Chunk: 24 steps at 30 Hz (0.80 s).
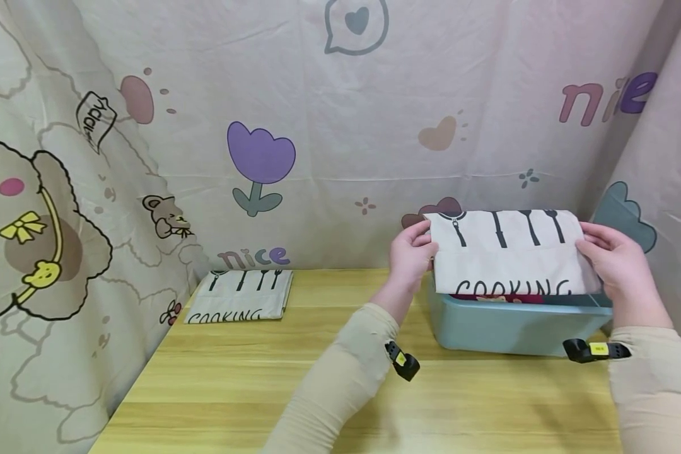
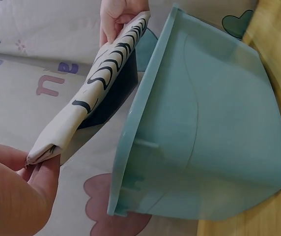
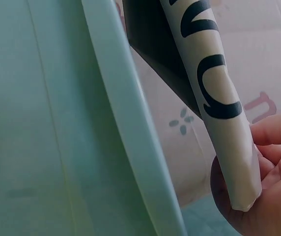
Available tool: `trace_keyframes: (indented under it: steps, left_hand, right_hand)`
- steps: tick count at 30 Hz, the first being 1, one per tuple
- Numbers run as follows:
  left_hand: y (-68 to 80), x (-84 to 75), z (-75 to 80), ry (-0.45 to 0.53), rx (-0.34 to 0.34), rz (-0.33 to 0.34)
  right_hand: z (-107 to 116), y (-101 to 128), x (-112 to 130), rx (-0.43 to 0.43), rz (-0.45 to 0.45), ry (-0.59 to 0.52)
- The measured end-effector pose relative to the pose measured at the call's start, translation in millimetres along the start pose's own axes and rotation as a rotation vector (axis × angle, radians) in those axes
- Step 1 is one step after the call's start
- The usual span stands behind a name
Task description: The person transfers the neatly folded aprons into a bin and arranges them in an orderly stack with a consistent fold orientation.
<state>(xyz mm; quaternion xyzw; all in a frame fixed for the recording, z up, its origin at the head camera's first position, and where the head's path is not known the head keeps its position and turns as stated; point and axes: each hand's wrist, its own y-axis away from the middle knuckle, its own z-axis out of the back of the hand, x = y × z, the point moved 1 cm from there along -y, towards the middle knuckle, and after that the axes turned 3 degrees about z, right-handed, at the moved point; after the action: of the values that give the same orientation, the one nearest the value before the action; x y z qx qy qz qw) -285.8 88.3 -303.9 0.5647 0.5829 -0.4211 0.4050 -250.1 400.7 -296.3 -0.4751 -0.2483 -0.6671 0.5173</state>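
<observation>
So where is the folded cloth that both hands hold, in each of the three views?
Head: folded cloth at right, above the blue bin.
Left wrist: cloth runs diagonally, upper middle to lower left.
Right wrist: cloth at upper right, edge-on.
Shared landmark: the bin's rim, beside the cloth.

Two folded cloths: one [image 1: 511, 252] over the bin [image 1: 516, 325], one [image 1: 241, 296] on the table [image 1: 318, 378]. One bin. Two hands [image 1: 411, 255] [image 1: 618, 265].

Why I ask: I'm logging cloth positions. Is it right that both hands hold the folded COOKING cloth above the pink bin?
Not quite: the bin is light blue, as the head view shows. Left hand and right hand do hold the folded COOKING cloth above it.
</observation>
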Motion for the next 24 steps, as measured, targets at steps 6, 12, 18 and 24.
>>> trace_keyframes:
  steps: [6,12,18,24]
  left_hand:
    - [-3.3,5.2,-16.9,-0.071,-0.059,0.024]
    - [-7.9,8.0,-26.9,-0.079,-0.064,0.049]
    - [-12.5,8.4,-29.5,-0.063,-0.061,0.062]
    - [-14.7,11.1,-31.4,-0.076,-0.066,0.071]
  right_hand:
    - [11,-8,-8,-0.010,-0.041,0.052]
    - [17,-17,-16,0.002,-0.059,0.093]
    - [16,-21,-18,0.003,-0.047,0.090]
    - [16,-24,-15,0.004,-0.052,0.096]
